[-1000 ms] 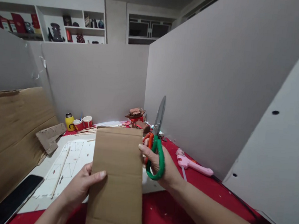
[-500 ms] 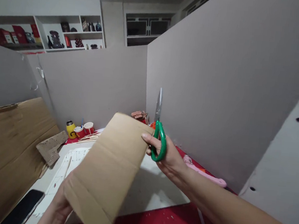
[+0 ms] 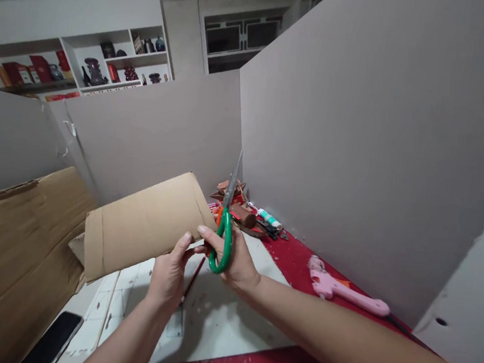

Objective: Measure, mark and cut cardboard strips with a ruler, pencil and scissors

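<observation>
A creased piece of brown cardboard (image 3: pixel 146 221) is held up above the white board, its long side running left to right. My left hand (image 3: pixel 168 274) grips its near edge close to the right end, thumb on the face and fingers behind. Beside it, my right hand (image 3: pixel 238 261) pinches the right corner between thumb and fingers. That same hand also keeps hold of scissors (image 3: pixel 226 243) with green handles, their blades pointing up and away from the cardboard. The blades look closed together. Part of the right fingers is hidden behind the handle and cardboard.
A white board (image 3: pixel 237 318) lies on a red table surface (image 3: pixel 280 362). A pink glue gun (image 3: pixel 351 295) rests at the right, and a phone (image 3: pixel 53 337) at the lower left. Large cardboard (image 3: pixel 16 251) leans left. A grey partition (image 3: pixel 358 130) rises behind, near a glue tube (image 3: pixel 269 217).
The cardboard has swung from steeply slanted to nearly sideways. My left hand has moved from its lower left end to the near edge beside my right hand, which shifted left with the scissors.
</observation>
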A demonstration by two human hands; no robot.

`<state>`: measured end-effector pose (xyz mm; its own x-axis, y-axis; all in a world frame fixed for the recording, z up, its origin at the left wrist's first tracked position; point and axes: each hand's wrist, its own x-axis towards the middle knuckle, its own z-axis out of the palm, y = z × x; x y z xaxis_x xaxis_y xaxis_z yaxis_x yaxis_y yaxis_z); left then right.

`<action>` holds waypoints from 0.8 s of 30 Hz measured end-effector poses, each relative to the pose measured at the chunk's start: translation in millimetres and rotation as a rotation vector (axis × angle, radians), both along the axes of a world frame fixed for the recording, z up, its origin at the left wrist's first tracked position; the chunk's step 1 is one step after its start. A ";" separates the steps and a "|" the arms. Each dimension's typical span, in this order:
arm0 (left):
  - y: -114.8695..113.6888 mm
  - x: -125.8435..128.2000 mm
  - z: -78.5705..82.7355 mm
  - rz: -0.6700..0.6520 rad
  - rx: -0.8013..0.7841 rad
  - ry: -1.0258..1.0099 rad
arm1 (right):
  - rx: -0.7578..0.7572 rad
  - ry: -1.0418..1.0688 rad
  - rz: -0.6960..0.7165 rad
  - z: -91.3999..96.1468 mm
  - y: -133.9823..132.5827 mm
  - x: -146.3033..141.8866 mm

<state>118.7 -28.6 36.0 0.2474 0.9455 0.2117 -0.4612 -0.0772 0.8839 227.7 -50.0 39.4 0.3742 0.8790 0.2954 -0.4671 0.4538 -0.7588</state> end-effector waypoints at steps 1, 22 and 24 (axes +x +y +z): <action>2.8 1.3 0.6 0.031 -0.004 -0.019 | -0.005 -0.007 -0.006 -0.3 1.5 4.5; 37.1 1.0 41.8 0.139 0.050 -0.436 | -0.220 -0.456 0.106 -56.5 -32.0 33.7; 34.5 -0.5 41.5 0.133 0.065 -0.441 | -0.190 -0.543 0.106 -67.2 -39.4 30.1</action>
